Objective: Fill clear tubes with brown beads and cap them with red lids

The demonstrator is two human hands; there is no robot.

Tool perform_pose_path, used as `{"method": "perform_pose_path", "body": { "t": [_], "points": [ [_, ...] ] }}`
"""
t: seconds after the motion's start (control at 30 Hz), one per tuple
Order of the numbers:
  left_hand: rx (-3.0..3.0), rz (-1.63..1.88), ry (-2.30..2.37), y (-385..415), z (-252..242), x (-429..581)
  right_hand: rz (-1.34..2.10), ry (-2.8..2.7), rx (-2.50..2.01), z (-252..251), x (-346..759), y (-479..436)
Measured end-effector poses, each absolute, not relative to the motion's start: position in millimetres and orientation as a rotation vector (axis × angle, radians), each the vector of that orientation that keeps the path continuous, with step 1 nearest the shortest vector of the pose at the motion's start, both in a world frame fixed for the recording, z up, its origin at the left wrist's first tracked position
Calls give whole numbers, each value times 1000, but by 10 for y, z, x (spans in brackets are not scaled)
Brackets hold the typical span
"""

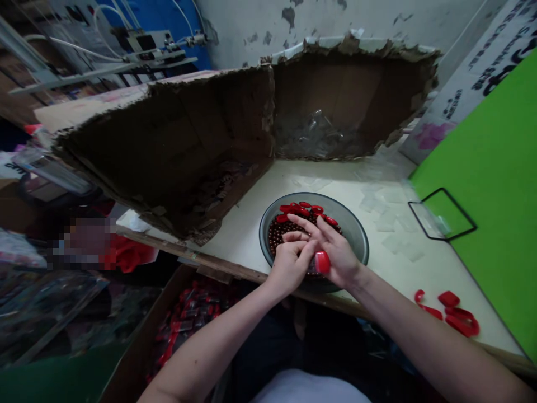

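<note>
A red piece (323,262) sits against the palm of a worker's right hand (335,249) above a bowl (357,235) at the counter's front edge. The right hand reaches in from the lower right, its fingers extended leftward and spread apart; how firmly it bears the piece cannot be told. From the lower left, the left hand (291,263) meets it, wrist bent, thumb and forefinger brought together just beside the piece; whether anything lies between their tips is hidden. Both forearms slant inward across the counter's front edge. Below the hands, brown beads (280,230) fill the bowl, with more red pieces (302,209) along its far side. Loose red parts (459,320) lie near the front right corner of the counter (403,280). Toward the back edge stands a torn cardboard box (201,134), clear pieces (321,131) in its right bay. A green panel (490,168) lines the right edge, and under the front edge, left, a carton (140,327) holds red-and-clear items (188,313).
</note>
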State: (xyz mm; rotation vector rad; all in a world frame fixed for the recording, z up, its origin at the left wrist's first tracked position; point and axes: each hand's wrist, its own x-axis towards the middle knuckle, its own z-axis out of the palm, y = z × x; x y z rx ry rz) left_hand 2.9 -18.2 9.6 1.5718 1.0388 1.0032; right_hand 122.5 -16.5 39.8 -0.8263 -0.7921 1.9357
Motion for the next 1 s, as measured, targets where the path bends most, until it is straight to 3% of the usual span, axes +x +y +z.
{"method": "perform_pose_path", "body": {
  "t": [0.4,0.6,0.67,0.87,1.0],
  "points": [
    [1656,991,1148,-314,83,89,1535,-761,-1004,248,1140,-115],
    [1578,912,1081,-288,141,-81,1551,-871,-926,384,1160,-172],
    [1498,988,1167,-254,187,-277,1417,-957,-974,406,1444,-101],
    [1107,1118,1592,-297,41,-1286,389,-1390,-2085,-112,3029,34],
    [788,1122,1940,-566,-373,-2013,151,-1718,-2478,-582,3555,-99]
  ]
}}
